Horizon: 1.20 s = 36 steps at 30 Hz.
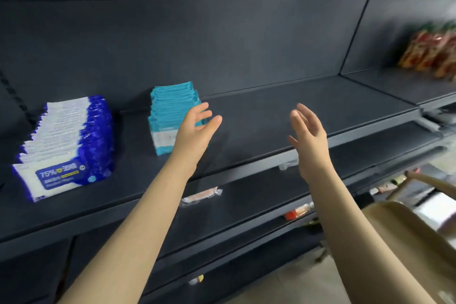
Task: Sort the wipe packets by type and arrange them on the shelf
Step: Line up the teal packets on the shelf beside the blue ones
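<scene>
1. Head view. I read one long dark shelf (pixel 271 116) running left to right, with a back panel behind it.
2. Blue-and-white wipe packets (pixel 66 145) stand in a row at the left end, near to far. The nearest face is marked "75%".
3. Teal wipe packets (pixel 170 116) stand in a second row to the right of the first, with bare board between the two rows.
4. The left hand (pixel 195 128) is at the right side of the teal row and overlaps it in view. Its grip is slack, fingers straight, nothing in it. I cannot tell whether it touches the packets.
5. The right hand (pixel 308 138) hangs over the bare middle of the shelf, well apart from both rows. Its grip is loose, fingers spread, nothing held.
6. Far right, in the next bay, I note red-and-orange snack bags (pixel 431 54), blurred.
7. On the lower shelf (pixel 246 195) lies a small clear-wrapped item (pixel 201 196). A small red item (pixel 297 212) lies further right.
8. Near right there is tan material (pixel 407 242); I cannot tell what it is.
</scene>
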{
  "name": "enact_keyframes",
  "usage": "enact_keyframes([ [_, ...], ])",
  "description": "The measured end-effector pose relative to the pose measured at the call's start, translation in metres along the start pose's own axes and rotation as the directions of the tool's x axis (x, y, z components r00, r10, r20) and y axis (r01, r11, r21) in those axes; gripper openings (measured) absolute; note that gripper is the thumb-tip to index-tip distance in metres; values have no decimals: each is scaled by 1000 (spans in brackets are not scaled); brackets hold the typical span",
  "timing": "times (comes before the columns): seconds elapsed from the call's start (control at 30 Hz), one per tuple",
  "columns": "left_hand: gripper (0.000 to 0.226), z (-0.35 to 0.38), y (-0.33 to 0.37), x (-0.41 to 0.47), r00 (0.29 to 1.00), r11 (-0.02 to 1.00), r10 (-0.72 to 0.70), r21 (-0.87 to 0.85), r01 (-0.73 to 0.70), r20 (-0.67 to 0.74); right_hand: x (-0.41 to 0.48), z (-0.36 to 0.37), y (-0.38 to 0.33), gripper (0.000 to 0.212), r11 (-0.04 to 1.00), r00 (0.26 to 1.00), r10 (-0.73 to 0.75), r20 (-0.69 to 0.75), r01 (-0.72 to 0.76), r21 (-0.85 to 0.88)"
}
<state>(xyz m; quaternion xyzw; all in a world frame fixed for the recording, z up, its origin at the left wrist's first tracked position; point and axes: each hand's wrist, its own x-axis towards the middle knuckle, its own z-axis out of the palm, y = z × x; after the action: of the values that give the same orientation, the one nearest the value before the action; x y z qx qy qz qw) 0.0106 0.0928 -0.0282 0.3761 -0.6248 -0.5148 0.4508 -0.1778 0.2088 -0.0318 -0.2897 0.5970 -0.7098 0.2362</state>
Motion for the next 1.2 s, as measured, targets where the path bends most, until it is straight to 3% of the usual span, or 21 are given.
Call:
enact_keyframes([
  [0.3, 28, 175, -17, -56, 936, 995, -97, 7, 100, 337, -37, -199, 15, 54, 995, 954, 57, -293, -78, -60],
  [0.6, 33, 360, -56, -170, 815, 970, -238, 95, 222, 528, -109, -414, 50, 60, 975, 841, 174, -512, -219, -28],
  [0.73, 33, 426, -78, -219, 733, 945, -323, 163, 283, 598, -143, -489, 73, 45, 954, 733, 262, -627, -295, 54],
  [1.2, 32, 609, -170, -315, 397, 845, -533, 439, 307, 748, -203, -665, 182, 52, 827, 324, 488, -811, -470, 309],
])
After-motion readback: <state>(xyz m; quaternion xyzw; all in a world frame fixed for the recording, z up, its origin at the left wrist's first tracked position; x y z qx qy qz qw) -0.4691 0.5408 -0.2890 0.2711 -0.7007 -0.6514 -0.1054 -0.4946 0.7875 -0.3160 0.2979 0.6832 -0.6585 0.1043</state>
